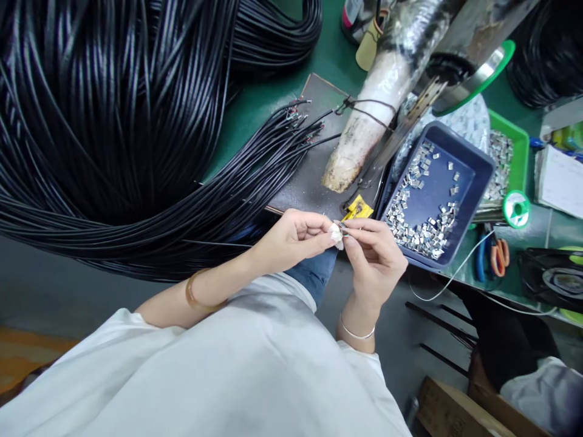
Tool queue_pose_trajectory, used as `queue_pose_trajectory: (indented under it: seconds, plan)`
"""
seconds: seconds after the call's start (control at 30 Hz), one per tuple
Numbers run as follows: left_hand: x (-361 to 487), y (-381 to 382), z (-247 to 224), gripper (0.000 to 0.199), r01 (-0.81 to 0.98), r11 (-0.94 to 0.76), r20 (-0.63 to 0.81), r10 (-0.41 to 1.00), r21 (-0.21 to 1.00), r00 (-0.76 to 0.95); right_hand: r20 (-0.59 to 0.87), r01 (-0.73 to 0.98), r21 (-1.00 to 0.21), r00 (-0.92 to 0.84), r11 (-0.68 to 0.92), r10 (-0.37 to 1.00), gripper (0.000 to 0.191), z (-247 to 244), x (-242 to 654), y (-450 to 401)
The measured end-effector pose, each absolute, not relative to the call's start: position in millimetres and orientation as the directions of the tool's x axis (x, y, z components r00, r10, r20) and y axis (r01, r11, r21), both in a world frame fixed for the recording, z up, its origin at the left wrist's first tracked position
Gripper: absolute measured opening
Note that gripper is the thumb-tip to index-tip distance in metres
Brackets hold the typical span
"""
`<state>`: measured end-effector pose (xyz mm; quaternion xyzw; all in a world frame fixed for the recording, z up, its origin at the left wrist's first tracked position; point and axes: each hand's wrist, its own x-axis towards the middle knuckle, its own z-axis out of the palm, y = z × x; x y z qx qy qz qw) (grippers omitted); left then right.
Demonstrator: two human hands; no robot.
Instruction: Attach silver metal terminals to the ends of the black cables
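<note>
My left hand (pixel 303 238) is closed in a pinch in front of my body, near the bench edge. A small white crumpled piece (pixel 336 234) shows at its fingertips; whether it is held or wrapped round them I cannot tell. My right hand (pixel 374 255) meets it fingertip to fingertip, its thumb and fingers pinching something small and dark. That small thing is mostly hidden by the fingers. Just beyond the hands lies a yellow piece (pixel 358 208) at the edge of the bench. Left of them, a bundle of black cables (pixel 273 152) ends in stripped, coloured wire tips.
A large heap of black cable (pixel 109 121) fills the left. A blue tray (pixel 473 164) of small metal shells stands right, beside a green tray (pixel 519 152). A wrapped post (pixel 364 133), solder reel (pixel 516 209), pliers (pixel 500 258) and black fan (pixel 553 279) are around.
</note>
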<state>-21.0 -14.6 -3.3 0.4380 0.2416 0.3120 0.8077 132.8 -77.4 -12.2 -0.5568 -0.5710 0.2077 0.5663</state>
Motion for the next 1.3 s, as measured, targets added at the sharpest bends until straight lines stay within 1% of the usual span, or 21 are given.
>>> queue_pose_trajectory:
  seconds: [0.17,0.23,0.33,0.43,0.5,0.53,0.6,0.67,0.73,0.8,0.83,0.9,1.0,1.07,1.17,1.3]
  plan:
    - [-21.6,-12.5,-4.8,0.028,-0.296,0.392,-0.087,0.716,0.871,0.692,0.447,0.481,-0.822,0.212,0.305,0.869,0.022,-5.9,135.3,-78.9]
    - [-22.3,-11.9,-5.4,0.025,-0.276,0.37,-0.086,0.72,0.887,0.689,0.432,0.471,-0.829,0.197,0.302,0.88,0.02,-4.9,135.7,-80.1]
    - [-23.1,-12.6,-4.9,0.018,-0.237,0.344,-0.098,0.727,0.908,0.679,0.394,0.41,-0.865,0.2,0.289,0.897,0.015,-8.0,134.5,-80.9]
    - [-22.5,-15.0,-2.9,0.012,-0.231,0.314,-0.101,0.765,0.921,0.637,0.36,0.303,-0.912,0.26,0.278,0.896,0.007,-13.1,132.5,-78.9]
    - [-21.8,-16.3,-1.9,0.008,-0.224,0.306,-0.123,0.802,0.925,0.584,0.368,0.283,-0.918,0.35,0.278,0.861,0.007,-13.7,131.9,-76.9]
    - [-21.4,-16.6,-1.6,0.008,-0.22,0.307,-0.138,0.817,0.926,0.559,0.395,0.311,-0.908,0.401,0.282,0.827,0.008,-12.6,131.8,-76.3]
    - [-20.8,-16.2,-1.4,0.01,-0.205,0.315,-0.167,0.834,0.927,0.526,0.491,0.429,-0.853,0.469,0.297,0.734,0.009,-8.3,131.4,-76.7]
    - [-20.1,-15.0,-1.3,0.011,-0.19,0.317,-0.18,0.837,0.929,0.516,0.611,0.564,-0.755,0.421,0.334,0.671,0.014,-3.9,130.1,-79.5]
    - [-19.6,-13.3,-0.9,0.011,-0.18,0.316,-0.182,0.834,0.932,0.522,0.698,0.666,-0.635,0.277,0.391,0.661,0.018,-2.5,127.9,-83.2]
    - [-18.9,-11.2,-0.5,0.011,-0.181,0.31,-0.174,0.832,0.933,0.527,0.728,0.719,-0.545,0.15,0.432,0.668,0.02,-5.2,126.0,-85.4]
    - [-18.5,-10.2,-0.6,0.012,-0.183,0.308,-0.172,0.833,0.934,0.525,0.728,0.731,-0.529,0.13,0.432,0.673,0.02,-7.6,125.5,-85.3]
    - [-17.4,-7.9,-1.2,0.012,-0.189,0.309,-0.173,0.839,0.932,0.516,0.708,0.718,-0.569,0.178,0.401,0.684,0.018,-12.7,125.6,-82.7]
    - [-16.0,-4.8,-3.6,0.014,-0.216,0.312,-0.169,0.847,0.925,0.504,0.632,0.63,-0.694,0.299,0.35,0.715,0.012,-17.2,127.6,-75.9]
    - [-15.5,-3.4,-5.5,0.016,-0.232,0.305,-0.158,0.854,0.924,0.496,0.604,0.613,-0.716,0.302,0.336,0.738,0.01,-17.6,128.9,-72.1]
    - [-15.3,-2.1,-7.6,0.015,-0.216,0.286,-0.154,0.864,0.934,0.48,0.635,0.674,-0.648,0.221,0.355,0.741,0.012,-17.4,129.7,-69.2]
    - [-13.5,-0.3,-6.4,0.015,-0.207,0.283,-0.16,0.87,0.936,0.466,0.711,0.746,-0.532,0.138,0.399,0.69,0.017,-20.2,130.3,-66.7]
